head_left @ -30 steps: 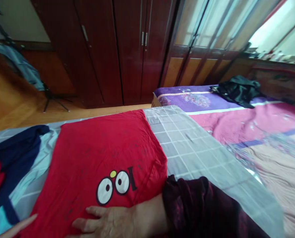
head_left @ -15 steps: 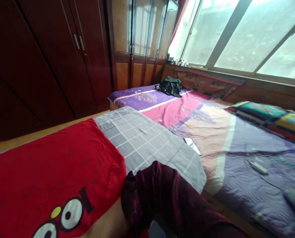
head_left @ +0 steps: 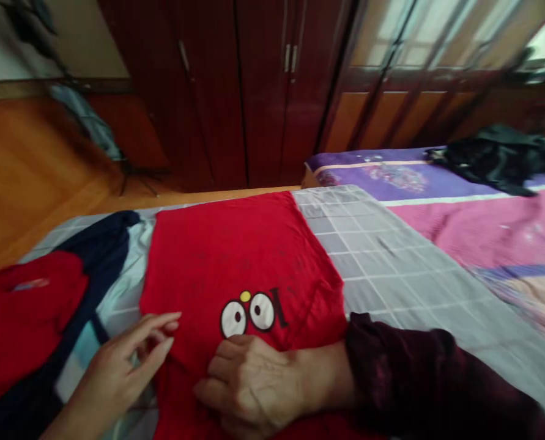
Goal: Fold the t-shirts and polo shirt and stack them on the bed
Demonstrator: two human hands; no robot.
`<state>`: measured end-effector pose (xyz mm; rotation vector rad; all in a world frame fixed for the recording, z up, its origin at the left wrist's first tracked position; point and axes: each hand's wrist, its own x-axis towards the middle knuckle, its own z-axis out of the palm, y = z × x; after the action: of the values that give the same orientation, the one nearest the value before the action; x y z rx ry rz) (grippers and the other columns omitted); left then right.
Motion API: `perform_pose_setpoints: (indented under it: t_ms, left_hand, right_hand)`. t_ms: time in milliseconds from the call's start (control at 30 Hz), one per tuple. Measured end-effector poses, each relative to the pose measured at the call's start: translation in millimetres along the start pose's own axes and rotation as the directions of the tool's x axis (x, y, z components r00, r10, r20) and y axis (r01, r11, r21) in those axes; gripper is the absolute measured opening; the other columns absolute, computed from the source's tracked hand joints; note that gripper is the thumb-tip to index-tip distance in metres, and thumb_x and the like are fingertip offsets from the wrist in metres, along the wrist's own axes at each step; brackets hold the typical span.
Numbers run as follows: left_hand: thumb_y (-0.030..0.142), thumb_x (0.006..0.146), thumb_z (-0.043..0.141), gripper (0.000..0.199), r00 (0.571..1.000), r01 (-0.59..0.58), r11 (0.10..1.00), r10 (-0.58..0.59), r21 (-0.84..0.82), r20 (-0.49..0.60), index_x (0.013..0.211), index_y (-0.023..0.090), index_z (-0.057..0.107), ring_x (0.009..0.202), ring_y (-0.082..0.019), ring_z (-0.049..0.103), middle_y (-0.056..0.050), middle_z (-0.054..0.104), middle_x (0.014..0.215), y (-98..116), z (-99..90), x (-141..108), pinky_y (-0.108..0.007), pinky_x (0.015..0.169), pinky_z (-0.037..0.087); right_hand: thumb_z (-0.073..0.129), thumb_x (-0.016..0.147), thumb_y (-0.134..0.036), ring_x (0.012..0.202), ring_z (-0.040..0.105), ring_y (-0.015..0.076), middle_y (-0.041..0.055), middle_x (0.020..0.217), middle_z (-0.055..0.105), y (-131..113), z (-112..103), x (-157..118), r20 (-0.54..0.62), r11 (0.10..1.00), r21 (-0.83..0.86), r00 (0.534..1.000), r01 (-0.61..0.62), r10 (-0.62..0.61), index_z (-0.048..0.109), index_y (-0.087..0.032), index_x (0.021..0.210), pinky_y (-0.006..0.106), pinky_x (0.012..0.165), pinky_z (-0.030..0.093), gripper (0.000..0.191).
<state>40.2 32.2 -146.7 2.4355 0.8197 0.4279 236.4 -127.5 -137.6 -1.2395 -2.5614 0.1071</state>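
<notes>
A red T-shirt (head_left: 221, 244) with a printed pair of cartoon eyes and a yellow dot lies spread over a grey checked sheet. My right hand (head_left: 254, 382), in a dark maroon sleeve, rests on the shirt just below the print. Its fingers are curled and closed on the cloth, with their tips mostly hidden. My left hand (head_left: 125, 363) is at the shirt's left edge, thumb and fingers apart with a gap between them. Whether its fingertips touch the cloth I cannot tell.
To the left lies a pile of clothes with a red garment (head_left: 24, 324) and a navy one (head_left: 107, 238). The grey checked sheet (head_left: 373, 244) extends right, beside a bed with a purple and pink quilt (head_left: 465, 223) and a black garment (head_left: 501, 156). Dark red wardrobes (head_left: 263, 104) stand behind.
The view has swung left and down, so both hands and the clothes pile now show. The window, pillow and phone have left the view.
</notes>
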Motion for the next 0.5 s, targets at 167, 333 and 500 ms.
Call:
perform_pose_setpoints:
  t_ms: [167, 333, 500]
  left_hand:
    - [0.030, 0.086, 0.050, 0.026, 0.997, -0.060, 0.998, 0.060, 0.006, 0.049, 0.107, 0.022, 0.063, 0.101, -0.019, 0.058, -0.004, 0.065, 0.106, 10.1, -14.4, 14.4, -0.030, 0.091, 0.045]
    - [0.029, 0.083, 0.057, 0.026, 0.985, -0.047, 0.999, 0.047, -0.003, 0.167, 0.107, 0.021, 0.062, 0.091, -0.018, 0.056, -0.002, 0.062, 0.091, 7.0, -17.9, 15.1, -0.030, 0.084, 0.045]
    - [0.025, 0.082, 0.059, 0.008, 0.986, -0.067, 0.995, 0.078, -0.077, 0.148, 0.082, 0.017, 0.060, 0.093, -0.018, 0.053, -0.003, 0.059, 0.094, 5.3, -18.2, 15.7, -0.030, 0.086, 0.040]
  right_hand:
    - [0.044, 0.083, -0.021, 0.067, 0.042, 0.0153, 0.0025, 0.078, 0.054, -2.3, -3.6, 0.4, 0.017, 0.992, 0.100, 0.997, -0.073, 0.072, 0.049, -0.018, 0.081, 0.030, 0.065, 0.036, 0.006]
    - [0.046, 0.080, -0.016, 0.075, 0.046, 0.0171, 0.0035, 0.081, 0.054, -3.1, 0.0, -0.1, -0.030, 0.964, 0.212, 0.985, -0.160, 0.170, 0.050, -0.018, 0.083, 0.031, 0.069, 0.038, 0.006]
    - [0.044, 0.080, -0.011, 0.078, 0.049, 0.0174, 0.0055, 0.083, 0.056, -0.7, 2.3, 1.6, -0.162, 0.897, 0.389, 0.943, -0.208, 0.289, 0.053, -0.017, 0.084, 0.031, 0.071, 0.043, 0.012]
